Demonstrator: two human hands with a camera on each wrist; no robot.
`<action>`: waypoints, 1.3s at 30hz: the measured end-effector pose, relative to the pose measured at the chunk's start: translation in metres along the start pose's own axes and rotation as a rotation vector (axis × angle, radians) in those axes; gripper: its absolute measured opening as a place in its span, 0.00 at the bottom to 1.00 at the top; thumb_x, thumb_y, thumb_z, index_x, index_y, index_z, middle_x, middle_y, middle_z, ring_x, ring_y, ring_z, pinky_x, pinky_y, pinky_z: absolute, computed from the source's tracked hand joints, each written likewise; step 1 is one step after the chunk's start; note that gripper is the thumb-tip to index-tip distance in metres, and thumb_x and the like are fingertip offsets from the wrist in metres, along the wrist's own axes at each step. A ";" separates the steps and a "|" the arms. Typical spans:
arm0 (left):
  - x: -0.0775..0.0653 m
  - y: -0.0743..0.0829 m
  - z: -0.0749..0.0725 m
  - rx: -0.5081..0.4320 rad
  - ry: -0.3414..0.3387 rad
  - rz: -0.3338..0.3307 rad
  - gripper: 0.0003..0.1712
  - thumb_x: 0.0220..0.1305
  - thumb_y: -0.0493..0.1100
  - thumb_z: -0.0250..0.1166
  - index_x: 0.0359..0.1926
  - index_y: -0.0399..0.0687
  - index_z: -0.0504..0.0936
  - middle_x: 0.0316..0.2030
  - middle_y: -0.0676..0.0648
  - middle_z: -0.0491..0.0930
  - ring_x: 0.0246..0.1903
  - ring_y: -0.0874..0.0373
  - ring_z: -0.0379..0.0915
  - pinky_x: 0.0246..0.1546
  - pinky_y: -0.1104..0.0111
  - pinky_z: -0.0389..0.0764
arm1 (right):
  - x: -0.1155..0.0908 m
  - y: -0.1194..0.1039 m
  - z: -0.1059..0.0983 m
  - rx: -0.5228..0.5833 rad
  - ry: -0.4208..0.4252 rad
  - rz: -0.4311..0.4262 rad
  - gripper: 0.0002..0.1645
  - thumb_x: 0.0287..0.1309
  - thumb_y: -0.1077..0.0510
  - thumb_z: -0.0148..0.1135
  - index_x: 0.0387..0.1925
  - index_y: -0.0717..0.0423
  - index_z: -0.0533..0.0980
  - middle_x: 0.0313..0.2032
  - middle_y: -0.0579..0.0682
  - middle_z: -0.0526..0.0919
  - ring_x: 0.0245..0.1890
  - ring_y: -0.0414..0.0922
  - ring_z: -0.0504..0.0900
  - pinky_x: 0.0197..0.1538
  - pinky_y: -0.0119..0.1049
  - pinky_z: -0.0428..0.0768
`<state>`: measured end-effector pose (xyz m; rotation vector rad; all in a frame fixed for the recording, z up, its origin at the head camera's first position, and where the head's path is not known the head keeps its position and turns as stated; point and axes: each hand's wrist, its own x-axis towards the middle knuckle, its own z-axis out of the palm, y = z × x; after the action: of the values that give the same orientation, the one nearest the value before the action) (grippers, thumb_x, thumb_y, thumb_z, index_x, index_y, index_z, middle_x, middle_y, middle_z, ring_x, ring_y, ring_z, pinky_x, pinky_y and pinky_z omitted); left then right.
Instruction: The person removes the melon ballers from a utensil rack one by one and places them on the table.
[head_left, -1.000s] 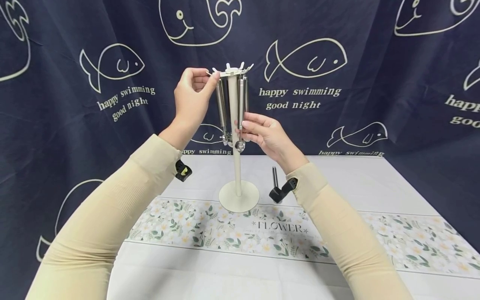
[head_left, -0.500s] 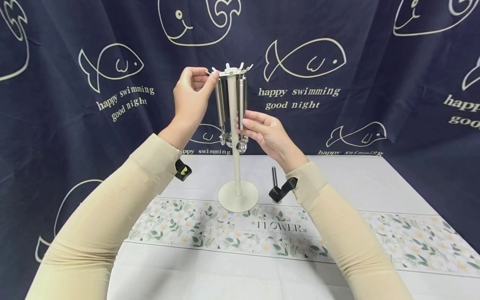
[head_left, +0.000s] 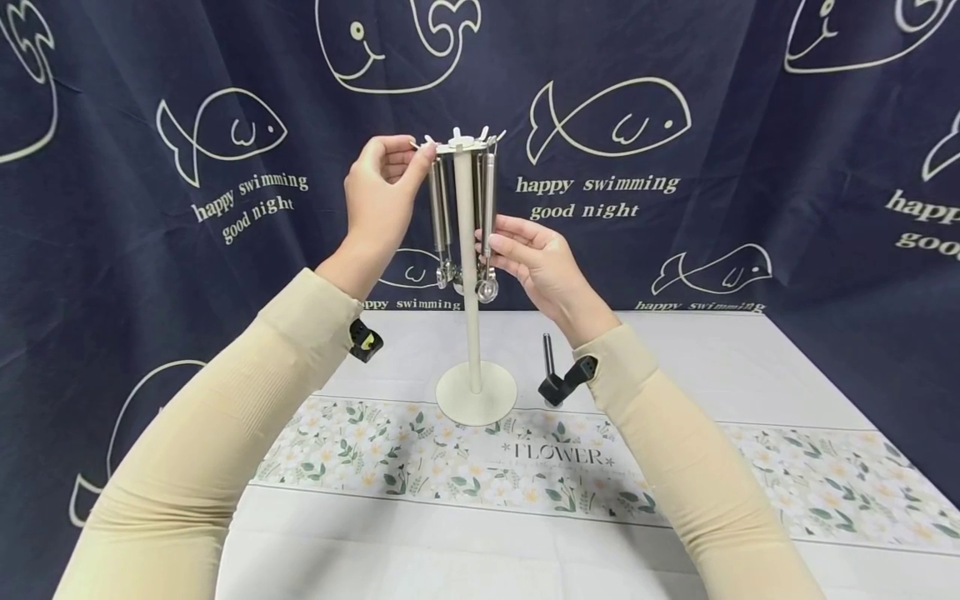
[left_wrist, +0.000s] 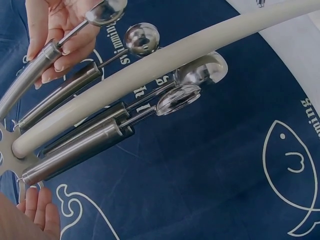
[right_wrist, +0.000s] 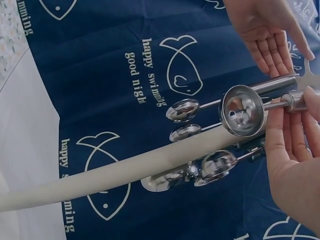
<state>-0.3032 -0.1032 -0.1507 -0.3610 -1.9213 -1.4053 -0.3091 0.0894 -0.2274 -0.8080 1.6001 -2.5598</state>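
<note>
1. Scoop [head_left: 489,200], metal, hangs upright at the right hand [head_left: 538,262], whose thumb and fingers pinch the lower handle; its round bowl sits just below those fingertips.
2. Cream rack [head_left: 472,333] stands just left of that hand, and the scoop's handle reaches up to the rack's hooked top.
3. Other metal utensils [head_left: 437,204] hang around the post, between the two hands, their handles uppermost.
4. Left hand [head_left: 382,187], higher than the right and across the post from it, has thumb and fingers together on one arm of the rack's top.
5. Loose utensil [head_left: 549,354] lies on the white table [head_left: 675,350] below the right hand, partly hidden from me by the black wrist camera [head_left: 558,387].
6. Flowered runner [head_left: 450,458] crosses the table below both hands.
7. Navy cloth [head_left: 420,108], printed with fish, hangs behind both hands.
</note>
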 end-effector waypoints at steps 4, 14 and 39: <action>0.000 0.001 0.000 0.009 -0.003 -0.001 0.22 0.62 0.52 0.67 0.51 0.42 0.79 0.43 0.46 0.82 0.43 0.61 0.80 0.48 0.76 0.78 | -0.002 -0.003 0.001 0.020 0.010 -0.021 0.13 0.63 0.74 0.54 0.45 0.61 0.78 0.38 0.52 0.86 0.41 0.45 0.86 0.48 0.34 0.83; 0.000 0.002 -0.001 0.041 -0.007 0.008 0.23 0.64 0.52 0.65 0.53 0.42 0.80 0.45 0.44 0.82 0.44 0.60 0.80 0.49 0.76 0.77 | -0.005 -0.009 -0.006 0.037 0.057 -0.015 0.13 0.62 0.73 0.56 0.42 0.57 0.80 0.38 0.51 0.87 0.41 0.44 0.86 0.48 0.33 0.83; 0.003 0.007 -0.006 0.086 -0.006 -0.050 0.23 0.63 0.53 0.66 0.56 0.51 0.81 0.53 0.51 0.82 0.51 0.67 0.80 0.55 0.77 0.76 | -0.011 -0.005 -0.041 0.060 0.124 0.051 0.10 0.63 0.73 0.56 0.42 0.59 0.78 0.37 0.52 0.86 0.37 0.44 0.87 0.45 0.32 0.83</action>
<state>-0.2992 -0.1068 -0.1428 -0.2778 -2.0015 -1.3495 -0.3164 0.1293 -0.2417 -0.6069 1.5435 -2.6556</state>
